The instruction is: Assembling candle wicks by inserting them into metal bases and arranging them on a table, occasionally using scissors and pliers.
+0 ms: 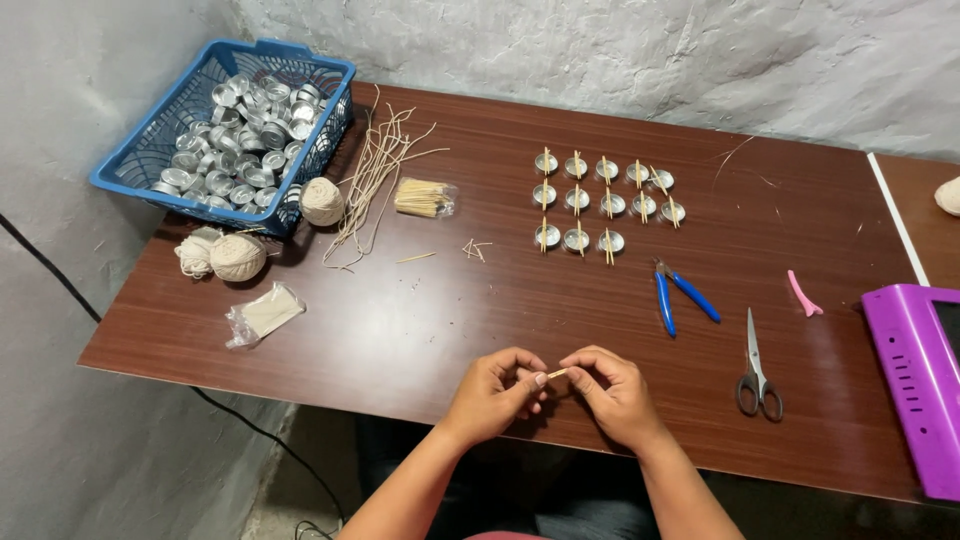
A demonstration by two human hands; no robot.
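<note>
Hands meet at the near edge of the table (420, 330). My left hand (495, 392) and right hand (612, 392) each pinch one end of a short stick (557, 373), which bridges the gap between my fingertips, just above the tabletop. Both hands are curled, fingers closed on the stick.

Scissors (757, 368) lie just right of my right hand; pliers (680, 297) with blue handles lie beyond it, and a pink clip (804, 295) farther right. A purple case (915, 380) sits at the right edge.

Cups (600, 205) of metal stand in three rows at the middle of the table, well apart from my hands, most with a stick laid across.

A blue basket (135, 165) of loose cups stands at the far left corner. Beside it lie balls of string (238, 257), cut wicks (375, 170), a stick bundle (420, 198) and a small bag (262, 315).
</note>
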